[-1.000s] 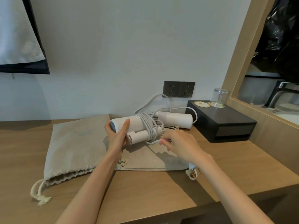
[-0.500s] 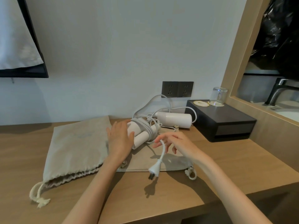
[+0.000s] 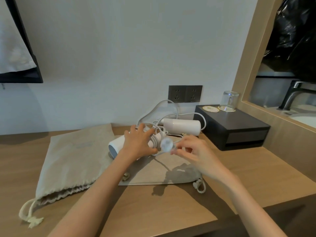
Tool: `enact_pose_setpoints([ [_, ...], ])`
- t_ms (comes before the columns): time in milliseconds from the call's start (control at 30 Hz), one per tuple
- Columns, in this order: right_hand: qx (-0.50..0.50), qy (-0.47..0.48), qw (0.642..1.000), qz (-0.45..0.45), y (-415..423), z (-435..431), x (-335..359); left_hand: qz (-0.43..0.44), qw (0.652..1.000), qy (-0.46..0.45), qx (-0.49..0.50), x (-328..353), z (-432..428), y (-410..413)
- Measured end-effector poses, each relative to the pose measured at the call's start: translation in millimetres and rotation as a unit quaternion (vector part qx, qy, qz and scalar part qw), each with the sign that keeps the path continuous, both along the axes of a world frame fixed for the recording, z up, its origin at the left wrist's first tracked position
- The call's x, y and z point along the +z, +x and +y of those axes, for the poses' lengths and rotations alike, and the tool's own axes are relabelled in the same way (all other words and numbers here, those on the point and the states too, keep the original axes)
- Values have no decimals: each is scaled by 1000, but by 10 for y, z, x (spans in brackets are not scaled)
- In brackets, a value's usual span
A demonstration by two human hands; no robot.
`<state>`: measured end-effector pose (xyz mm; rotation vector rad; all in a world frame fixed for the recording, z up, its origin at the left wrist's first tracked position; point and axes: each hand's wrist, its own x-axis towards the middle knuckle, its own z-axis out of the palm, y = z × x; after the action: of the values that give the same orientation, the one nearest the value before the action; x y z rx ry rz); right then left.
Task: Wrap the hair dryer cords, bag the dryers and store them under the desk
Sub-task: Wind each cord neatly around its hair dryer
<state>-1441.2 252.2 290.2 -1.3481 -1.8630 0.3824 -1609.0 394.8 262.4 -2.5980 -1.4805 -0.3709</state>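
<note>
Left hand (image 3: pixel 138 144) is pressing spread fingers on the wrapped hair dryer (image 3: pixel 117 145); right hand (image 3: pixel 193 153) is pinching its plug (image 3: pixel 166 144). A cloth bag (image 3: pixel 150 172) is lying beneath.

Left hand (image 3: pixel 138 142) palm down, fingers (image 3: pixel 140 128) spread wide; right hand (image 3: pixel 193 151) just beside it, fingers curled, pinching plug (image 3: pixel 166 144)
</note>
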Motion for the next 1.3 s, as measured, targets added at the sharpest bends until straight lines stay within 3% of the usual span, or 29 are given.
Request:
enact_pose_setpoints([
  [100,-26,20,997,65,-11,59,30,-37,999,7,-30,-20,-25,-102],
  [167,-7,2,983,186,-65,136,54,-50,997,-1,-58,-27,-39,-212],
  [267,-25,-18,910,413,-155,334,53,-54,996,9,-77,-35,-93,-311],
  [433,-177,-10,845,504,-137,628,-120,-67,995,36,-71,-96,-136,-303],
  [533,-225,-37,832,505,-56,693,-312,-70,995,33,-56,-80,-144,-267],
  [667,-165,-116,837,509,77,715,-441,-89,995,10,-34,-51,-116,-169],
  [833,-160,-117,835,514,-47,723,-467,-63,996,38,-52,2,-14,-111],
  [933,-126,-112,823,542,-92,750,-462,-72,995,5,-64,34,97,-77],
  [1100,-91,-96,852,506,-149,709,-447,-137,983,-73,-99,53,129,-74],
  [1200,-109,-88,898,417,-177,667,-438,-173,975,-72,-120,25,192,-95],
  [1300,-100,-63,921,371,-248,654,-443,-265,955,-59,-120,7,266,-123],
])
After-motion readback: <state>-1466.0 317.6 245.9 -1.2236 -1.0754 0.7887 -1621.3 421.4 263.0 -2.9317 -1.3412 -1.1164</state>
